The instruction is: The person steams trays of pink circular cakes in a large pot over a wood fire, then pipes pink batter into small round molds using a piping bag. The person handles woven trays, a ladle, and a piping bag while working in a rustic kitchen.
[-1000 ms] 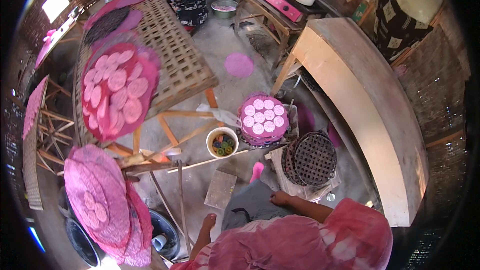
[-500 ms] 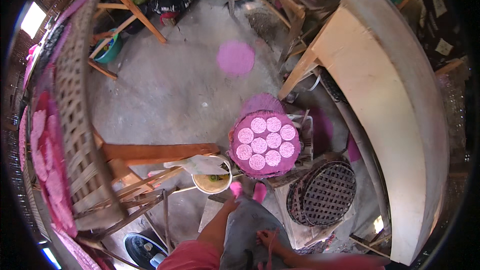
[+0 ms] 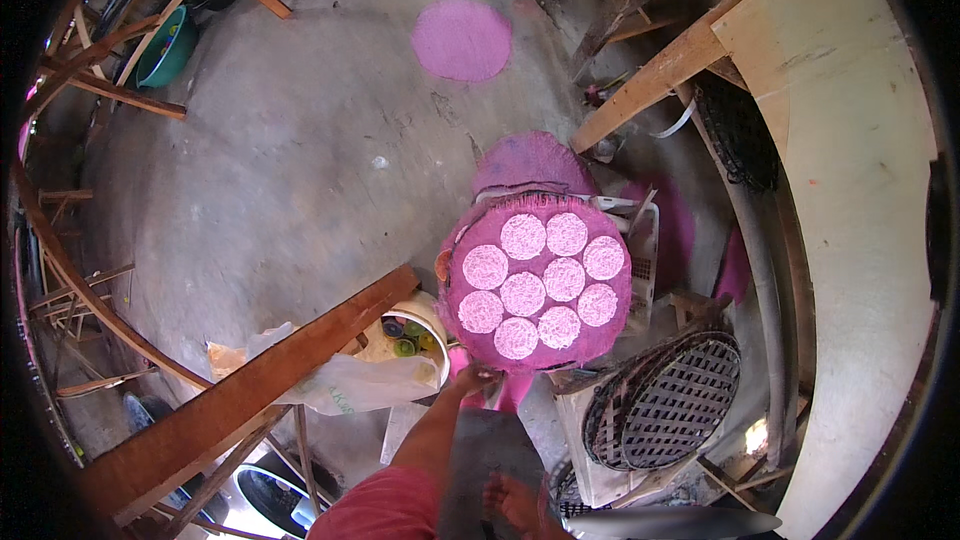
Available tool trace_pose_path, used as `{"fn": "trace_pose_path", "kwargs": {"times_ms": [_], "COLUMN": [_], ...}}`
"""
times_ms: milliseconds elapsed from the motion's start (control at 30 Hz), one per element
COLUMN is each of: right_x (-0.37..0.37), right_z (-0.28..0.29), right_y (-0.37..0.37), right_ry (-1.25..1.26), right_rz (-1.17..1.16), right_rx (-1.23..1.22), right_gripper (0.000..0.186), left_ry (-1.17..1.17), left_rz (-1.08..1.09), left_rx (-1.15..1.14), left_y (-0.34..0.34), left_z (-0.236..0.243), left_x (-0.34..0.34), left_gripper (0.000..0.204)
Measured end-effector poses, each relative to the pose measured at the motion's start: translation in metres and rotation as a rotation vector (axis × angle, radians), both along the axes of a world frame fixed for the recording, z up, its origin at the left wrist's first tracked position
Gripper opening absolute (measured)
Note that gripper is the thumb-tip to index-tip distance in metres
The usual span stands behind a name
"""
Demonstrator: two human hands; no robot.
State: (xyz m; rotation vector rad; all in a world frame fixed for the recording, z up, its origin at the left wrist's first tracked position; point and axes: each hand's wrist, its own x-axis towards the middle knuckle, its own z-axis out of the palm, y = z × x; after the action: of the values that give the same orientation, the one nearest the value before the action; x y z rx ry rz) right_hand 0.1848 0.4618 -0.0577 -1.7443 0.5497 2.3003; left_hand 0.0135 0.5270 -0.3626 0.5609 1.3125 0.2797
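A round tray with a magenta top (image 3: 545,365) stands in front of me, with several pale pink, grainy round cakes (image 3: 522,293) spread over it. My left hand (image 3: 480,378) reaches to the tray's near left edge and seems to touch it; its fingers are too small and shaded to read. Low by my lap is my right hand (image 3: 510,500), its fingers apart and nothing visible in them. Left of the tray stands a pale bucket (image 3: 437,325) with small coloured items inside, partly covered by a whitish plastic bag (image 3: 350,385).
A wooden beam (image 3: 270,380) crosses at the left. Dark round woven trays (image 3: 665,400) lean in a stack at the right. A long pale board (image 3: 850,190) curves along the right side. On the concrete floor lies a pink round patch (image 3: 462,38); a green basin (image 3: 168,48) is far left.
My left hand has moved forward to the tray's near edge. The view has shifted closer to the tray, and the woven rack with pink pieces on the left has left the view.
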Motion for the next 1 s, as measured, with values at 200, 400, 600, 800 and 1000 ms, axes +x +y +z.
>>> {"fn": "trace_pose_path", "kwargs": {"times_ms": [200, 400, 600, 800, 1000], "right_x": [-0.011, -0.024, -0.008, -0.009, -0.018], "right_z": [-0.114, -0.135, -0.128, -0.118, -0.067], "right_y": [0.043, 0.034, 0.019, 0.064, 0.121], "right_ry": [-0.154, -0.089, -0.139, 0.013, -0.357], "right_rz": [-0.362, -0.265, -0.309, -0.471, -0.709], "right_rx": [-0.028, 0.012, -0.092, -0.049, 0.131], "right_gripper": [0.032, 0.033, 0.034, 0.049, 0.032], "left_ry": [0.101, 0.099, -0.201, -0.457, -0.758], "left_rz": [-0.272, -0.043, -0.305, -0.077, 0.389], "left_rx": [0.173, 0.085, 0.222, -0.064, -0.452], "left_y": [-0.021, 0.021, 0.013, -0.026, -0.038], "left_z": [0.03, -0.013, 0.028, 0.11, 0.215], "left_x": [-0.006, -0.002, 0.03, 0.027, -0.005], "left_gripper": [0.051, 0.048, 0.044, 0.041, 0.041]}}
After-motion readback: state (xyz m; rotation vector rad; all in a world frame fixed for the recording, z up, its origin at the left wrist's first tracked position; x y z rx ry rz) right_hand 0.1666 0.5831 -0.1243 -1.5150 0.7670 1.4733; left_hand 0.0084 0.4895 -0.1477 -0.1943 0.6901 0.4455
